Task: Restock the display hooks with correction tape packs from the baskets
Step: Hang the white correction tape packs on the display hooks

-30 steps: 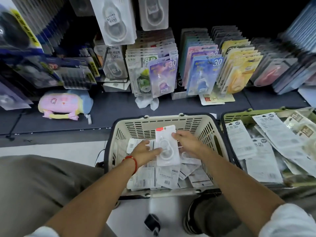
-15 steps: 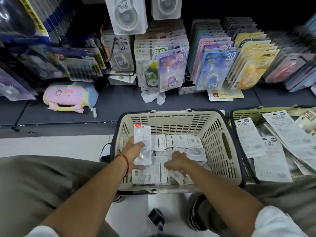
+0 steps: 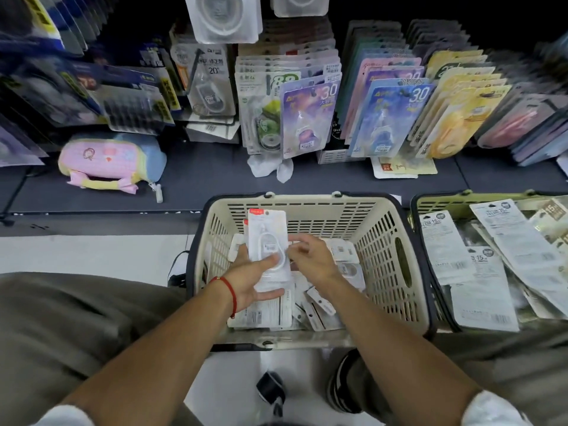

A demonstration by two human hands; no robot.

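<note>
The left hand point(image 3: 250, 276), with a thin red cord bracelet point(image 3: 231, 295) at the wrist, grips a small stack of white, clear-blister correction tape packs point(image 3: 269, 241) from below, thumb laid across the front. The right hand point(image 3: 312, 259) meets the stack's right edge, fingertips pinching the front pack. The stack stands upright above the cream slatted plastic basket point(image 3: 381, 241), whose floor holds more loose white packs point(image 3: 316, 305). Beside it on the right sits an olive-green plastic basket point(image 3: 436, 202) piled with long flat white packs point(image 3: 485, 284). Beyond them, rows of coloured carded packs point(image 3: 309, 118) hang over a dark shelf point(image 3: 199, 176).
</note>
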